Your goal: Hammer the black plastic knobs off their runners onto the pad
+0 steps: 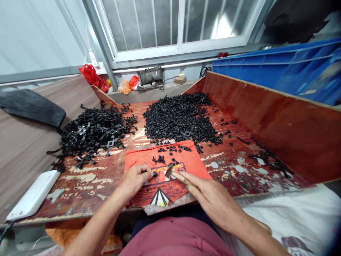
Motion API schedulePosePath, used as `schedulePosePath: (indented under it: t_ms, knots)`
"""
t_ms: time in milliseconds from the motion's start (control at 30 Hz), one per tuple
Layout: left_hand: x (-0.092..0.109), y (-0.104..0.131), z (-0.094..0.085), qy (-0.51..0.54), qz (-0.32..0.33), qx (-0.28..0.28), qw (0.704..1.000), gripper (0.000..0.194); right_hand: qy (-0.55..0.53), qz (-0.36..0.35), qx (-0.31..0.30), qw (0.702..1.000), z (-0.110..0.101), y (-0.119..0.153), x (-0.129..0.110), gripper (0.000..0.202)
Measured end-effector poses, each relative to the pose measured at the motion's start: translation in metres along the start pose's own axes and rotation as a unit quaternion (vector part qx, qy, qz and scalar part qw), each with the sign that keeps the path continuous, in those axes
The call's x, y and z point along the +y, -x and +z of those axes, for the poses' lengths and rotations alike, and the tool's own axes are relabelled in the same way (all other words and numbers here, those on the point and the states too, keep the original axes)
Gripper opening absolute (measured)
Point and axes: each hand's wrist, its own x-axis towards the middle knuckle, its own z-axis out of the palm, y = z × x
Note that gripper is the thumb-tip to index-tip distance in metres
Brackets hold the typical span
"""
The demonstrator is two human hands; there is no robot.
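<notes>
An orange printed cloth (195,165) lies on the worn red table at its front edge. Over its left part, my left hand (137,177) pinches a small black part (155,174) between thumb and fingertips. My right hand (204,188) is closed around the wooden handle of a small hammer (168,171), its head just right of the black part. Several loose black pieces (160,159) are scattered on the cloth beyond both hands.
Behind the cloth rises a large heap of small black parts (178,117). Another black heap (93,131) is at the left, near a white device (33,195). Long black pieces (271,163) lie at the right beside a wooden side board (266,121). A blue crate (266,67) stands behind it.
</notes>
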Motion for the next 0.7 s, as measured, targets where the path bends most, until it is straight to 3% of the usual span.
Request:
schedulePosePath:
  t_ms: [267,467,700]
  knots:
    - [0.012,0.013,-0.003,0.107,0.031,0.000,0.994,0.024,0.104,0.016,0.047,0.993,0.010,-0.025,-0.003,0.036]
    - [0.012,0.042,-0.019,0.159,0.043,0.105,0.981,0.028,0.145,0.026,0.055,0.988,0.028,-0.062,-0.027,0.013]
    - [-0.017,0.075,-0.038,0.220,0.005,0.182,0.958,0.031,0.190,-0.008,0.008,0.982,0.046,-0.095,-0.056,0.014]
